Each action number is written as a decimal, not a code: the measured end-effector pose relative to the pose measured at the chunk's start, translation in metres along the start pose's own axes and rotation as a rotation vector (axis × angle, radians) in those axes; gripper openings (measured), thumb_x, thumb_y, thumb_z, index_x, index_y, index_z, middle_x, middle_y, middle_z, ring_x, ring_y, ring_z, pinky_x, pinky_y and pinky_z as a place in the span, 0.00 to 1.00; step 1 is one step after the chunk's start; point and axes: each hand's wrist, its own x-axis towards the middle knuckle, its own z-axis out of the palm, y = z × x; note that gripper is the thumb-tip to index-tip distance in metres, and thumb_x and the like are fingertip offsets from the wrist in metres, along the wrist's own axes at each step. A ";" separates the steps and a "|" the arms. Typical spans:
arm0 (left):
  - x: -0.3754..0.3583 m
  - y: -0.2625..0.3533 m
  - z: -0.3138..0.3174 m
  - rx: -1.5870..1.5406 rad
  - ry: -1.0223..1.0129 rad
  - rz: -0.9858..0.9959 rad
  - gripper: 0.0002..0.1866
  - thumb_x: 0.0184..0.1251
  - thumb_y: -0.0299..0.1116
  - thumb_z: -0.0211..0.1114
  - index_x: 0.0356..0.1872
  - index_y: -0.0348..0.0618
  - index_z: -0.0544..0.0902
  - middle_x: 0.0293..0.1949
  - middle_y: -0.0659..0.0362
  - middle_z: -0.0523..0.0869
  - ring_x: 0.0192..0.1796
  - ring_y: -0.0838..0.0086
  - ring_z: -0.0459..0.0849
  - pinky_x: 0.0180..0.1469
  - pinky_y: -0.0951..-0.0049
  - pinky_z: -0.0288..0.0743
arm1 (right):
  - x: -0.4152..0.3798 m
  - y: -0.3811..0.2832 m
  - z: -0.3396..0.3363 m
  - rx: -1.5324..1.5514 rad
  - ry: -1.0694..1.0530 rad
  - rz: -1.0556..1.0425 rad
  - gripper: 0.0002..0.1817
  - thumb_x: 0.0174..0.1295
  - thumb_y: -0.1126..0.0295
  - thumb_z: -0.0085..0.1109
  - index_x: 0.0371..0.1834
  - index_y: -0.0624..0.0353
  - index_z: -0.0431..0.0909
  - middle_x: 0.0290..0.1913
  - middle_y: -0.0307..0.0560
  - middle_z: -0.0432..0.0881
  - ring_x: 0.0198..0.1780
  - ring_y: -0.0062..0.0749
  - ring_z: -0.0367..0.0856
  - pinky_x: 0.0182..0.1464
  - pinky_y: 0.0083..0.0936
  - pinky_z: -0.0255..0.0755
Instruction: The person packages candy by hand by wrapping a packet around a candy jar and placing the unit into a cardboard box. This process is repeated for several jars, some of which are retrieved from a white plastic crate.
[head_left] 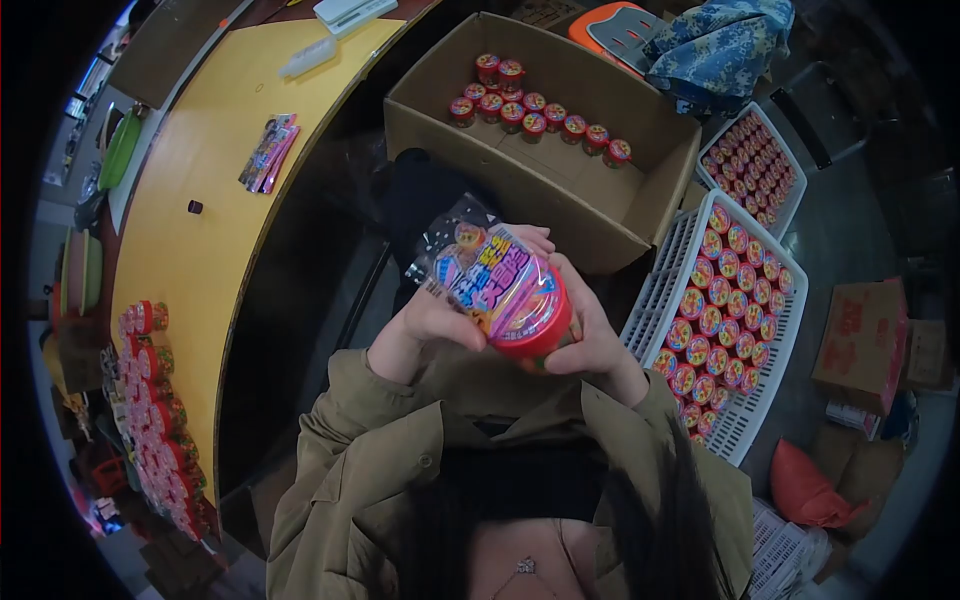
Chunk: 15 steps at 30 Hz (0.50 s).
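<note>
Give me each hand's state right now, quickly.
Left hand: closed, fingers holding the printed bag.
Right hand: closed, fingers around the red-topped jar, against the bag.

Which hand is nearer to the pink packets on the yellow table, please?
Left: the left hand holds the wrapped jar from the side towards the pink packets, past the edge of the table; the right hand holds its opposite side, farther away.
</note>
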 end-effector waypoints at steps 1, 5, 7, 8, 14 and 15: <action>0.001 -0.002 -0.004 0.001 0.000 0.002 0.47 0.31 0.51 0.79 0.54 0.33 0.71 0.58 0.47 0.68 0.65 0.57 0.62 0.63 0.61 0.61 | -0.001 0.002 0.003 -0.009 0.006 0.022 0.46 0.37 0.71 0.74 0.61 0.60 0.54 0.56 0.44 0.63 0.61 0.28 0.63 0.64 0.27 0.57; -0.004 0.007 0.004 0.006 0.016 -0.032 0.45 0.32 0.52 0.77 0.53 0.34 0.73 0.56 0.47 0.69 0.66 0.54 0.58 0.65 0.57 0.55 | 0.002 0.007 0.012 -0.105 0.079 -0.030 0.48 0.37 0.69 0.74 0.62 0.60 0.53 0.57 0.44 0.63 0.62 0.28 0.62 0.65 0.26 0.56; -0.005 0.002 -0.004 0.155 -0.045 0.042 0.45 0.32 0.54 0.77 0.53 0.34 0.73 0.55 0.47 0.70 0.66 0.54 0.58 0.64 0.57 0.56 | 0.001 0.013 0.007 -0.274 0.076 -0.121 0.48 0.37 0.69 0.74 0.62 0.61 0.53 0.57 0.44 0.63 0.63 0.29 0.62 0.65 0.27 0.55; -0.005 -0.002 -0.008 0.155 -0.043 0.042 0.45 0.32 0.54 0.77 0.53 0.34 0.73 0.55 0.47 0.70 0.66 0.54 0.58 0.64 0.57 0.56 | 0.000 0.013 0.006 -0.274 0.076 -0.120 0.48 0.37 0.69 0.74 0.62 0.61 0.53 0.57 0.44 0.63 0.63 0.29 0.62 0.65 0.27 0.55; -0.009 0.002 0.001 0.100 -0.042 0.012 0.45 0.30 0.55 0.76 0.51 0.35 0.75 0.52 0.48 0.73 0.65 0.55 0.60 0.66 0.58 0.51 | -0.003 0.013 0.010 -0.002 0.064 0.054 0.53 0.37 0.67 0.76 0.65 0.63 0.50 0.59 0.47 0.64 0.62 0.31 0.64 0.65 0.28 0.57; -0.009 0.005 0.003 0.097 -0.038 0.014 0.45 0.30 0.55 0.76 0.51 0.35 0.75 0.52 0.48 0.73 0.65 0.55 0.60 0.66 0.58 0.51 | -0.004 0.013 0.007 -0.163 0.098 0.009 0.54 0.36 0.66 0.76 0.66 0.64 0.49 0.59 0.47 0.65 0.62 0.31 0.65 0.65 0.28 0.57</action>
